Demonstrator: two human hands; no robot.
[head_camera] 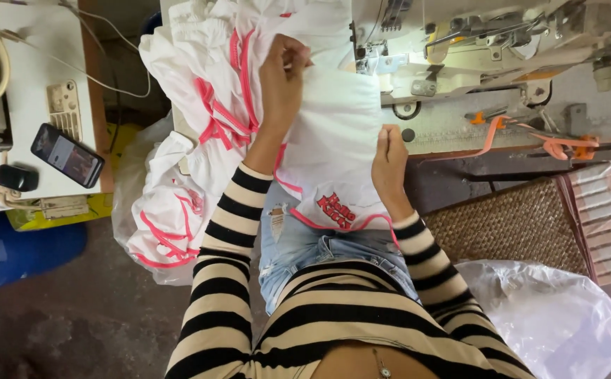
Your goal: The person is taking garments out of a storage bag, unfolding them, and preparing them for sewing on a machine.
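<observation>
Hands feeding white cotton garment with pink piping toward grey industrial sewing machine.

Head view: left hand pinching the garment's upper edge, fingers curled shut on the fabric just beside the machine's needle area; right hand gripping the garment's right edge lower down, fingers folded over the cloth. Garment hanging from the machine bed down onto a lap in pale blue ripped jeans, red printed patch near its hem. Lying heaped to the left, touching the garment: pile of white pieces with pink trim. Resting on a white side table, well apart: black smartphone. Sitting at right: brown woven basket, clear plastic bag below it.
</observation>
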